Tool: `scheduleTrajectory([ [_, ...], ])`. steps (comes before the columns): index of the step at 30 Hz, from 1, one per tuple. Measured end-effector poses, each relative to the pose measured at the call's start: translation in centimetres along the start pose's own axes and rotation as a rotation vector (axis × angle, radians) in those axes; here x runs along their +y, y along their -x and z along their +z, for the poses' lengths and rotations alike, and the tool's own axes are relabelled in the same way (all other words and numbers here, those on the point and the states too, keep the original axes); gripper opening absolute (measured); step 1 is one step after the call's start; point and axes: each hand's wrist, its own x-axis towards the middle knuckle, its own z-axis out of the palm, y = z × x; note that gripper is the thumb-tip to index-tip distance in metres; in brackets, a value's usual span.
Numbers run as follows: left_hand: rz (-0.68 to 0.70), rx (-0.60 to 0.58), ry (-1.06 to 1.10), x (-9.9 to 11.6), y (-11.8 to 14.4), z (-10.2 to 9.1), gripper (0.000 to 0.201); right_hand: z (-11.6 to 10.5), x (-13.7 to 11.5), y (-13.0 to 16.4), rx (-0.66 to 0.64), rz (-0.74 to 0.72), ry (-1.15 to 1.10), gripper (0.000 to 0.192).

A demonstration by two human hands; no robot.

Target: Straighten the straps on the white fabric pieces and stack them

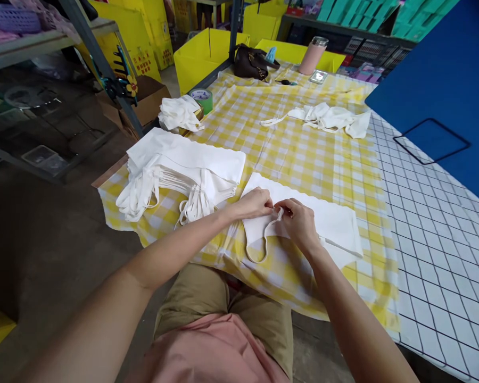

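A white bra top [331, 219] with thin straps lies flat on the checked tablecloth in front of me. Its strap [265, 242] loops down toward the near side. My left hand [257, 204] is closed in a pinch on the strap, over the left half of the top. Close beside it, my right hand [300, 221] also pinches the strap; the fingertips almost meet. Exactly what sits between them is too small to make out. To the left lies a neat stack of similar white tops [199, 159], their straps bunched at the near edge.
A yellow checked tablecloth [303, 170] covers the table. Crumpled white garments [331, 118] lie at the far right, others [178, 113] at the left by green tape [202, 99]. Farther back are a dark bag [250, 63] and pink tumbler [313, 56]. A blue panel [443, 90] stands right.
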Motion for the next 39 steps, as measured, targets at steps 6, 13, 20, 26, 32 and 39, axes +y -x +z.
scheduleTrajectory([
  [6,0.030,0.017,-0.010,-0.6,-0.2,0.5,0.018,0.5,-0.5,0.0,0.044,0.083,-0.154,0.027],
  [13,-0.030,-0.082,0.073,-0.4,0.3,-0.4,0.017,-1.1,-1.7,2.8,-0.129,0.510,-0.725,0.025],
  [20,-0.123,-0.247,0.219,-0.6,0.8,-2.2,0.029,-2.1,-4.6,7.9,-0.375,0.698,-1.100,0.021],
  [26,0.019,-0.172,-0.019,-1.2,0.4,-0.7,0.018,-1.0,-7.4,13.3,-0.369,0.530,-0.911,0.024],
  [32,0.027,-0.182,-0.070,-1.5,0.1,-0.2,0.015,0.8,-8.5,16.3,-0.211,0.306,-0.574,0.027],
  [39,0.009,-0.211,-0.054,-1.3,0.0,-0.6,0.019,1.4,-8.3,17.3,-0.201,0.273,-0.543,0.034],
])
